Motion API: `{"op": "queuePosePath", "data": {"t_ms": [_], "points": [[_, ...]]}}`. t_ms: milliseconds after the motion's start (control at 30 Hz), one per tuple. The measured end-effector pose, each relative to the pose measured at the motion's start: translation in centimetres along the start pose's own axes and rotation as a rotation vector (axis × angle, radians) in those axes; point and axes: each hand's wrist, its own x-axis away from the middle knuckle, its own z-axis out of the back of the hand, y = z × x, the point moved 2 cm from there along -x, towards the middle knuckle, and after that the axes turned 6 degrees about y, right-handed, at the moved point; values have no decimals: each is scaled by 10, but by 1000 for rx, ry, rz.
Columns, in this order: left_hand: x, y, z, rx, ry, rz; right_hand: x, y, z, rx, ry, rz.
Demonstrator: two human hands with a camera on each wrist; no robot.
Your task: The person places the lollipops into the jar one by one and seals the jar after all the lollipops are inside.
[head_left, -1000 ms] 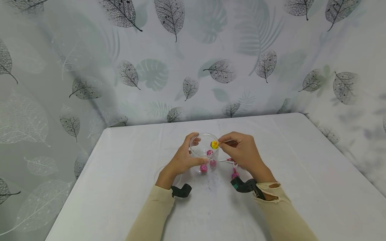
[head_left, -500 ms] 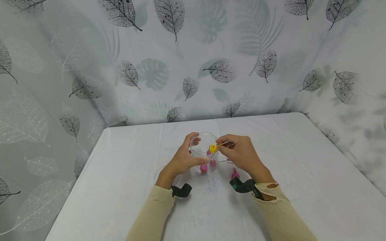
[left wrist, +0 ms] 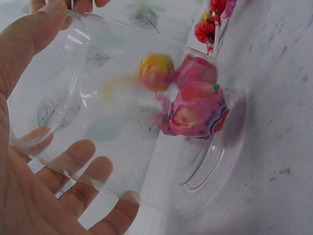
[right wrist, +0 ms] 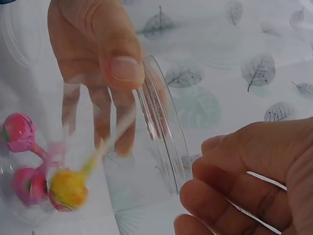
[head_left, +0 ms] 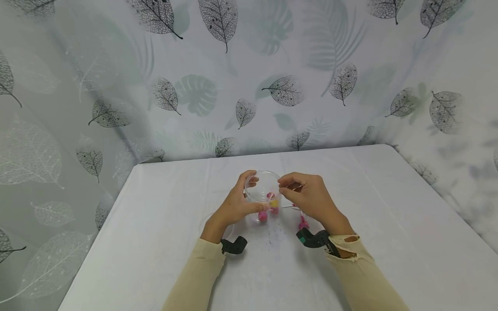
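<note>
My left hand (head_left: 239, 203) grips a clear plastic jar (left wrist: 117, 122) round its side, thumb near and fingers beyond, its mouth tilted towards the right hand. Inside, several pink-wrapped lollipops (left wrist: 198, 112) lie near the base. A yellow-wrapped lollipop (right wrist: 68, 188), blurred with motion, is in the jar beside them, its stick slanting towards the mouth. Just outside the rim, my right hand (head_left: 305, 192) has its fingers loosely bent; in the right wrist view nothing shows between thumb and fingertips. More lollipops (head_left: 303, 223) lie on the table beneath the right hand.
A clear round lid (head_left: 203, 222) lies on the white-covered table (head_left: 148, 242), partly hidden by the left wrist. Behind the table hangs a leaf-patterned cloth (head_left: 218, 125). Dark camera mounts sit on both wrists.
The right hand brought the yellow lollipop over the jar's rim and let go of it. It has dropped down inside the jar. The left hand and jar have stayed nearly still.
</note>
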Motion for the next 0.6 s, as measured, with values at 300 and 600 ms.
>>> {"op": "queuePosePath", "data": {"t_ms": [300,600], "points": [[0,1,0,-16,0,-18,-2,8,12,31,-1,-43],[-3,-3,0,-16,-7,-32,-3,18,30,151,5,-129]]}}
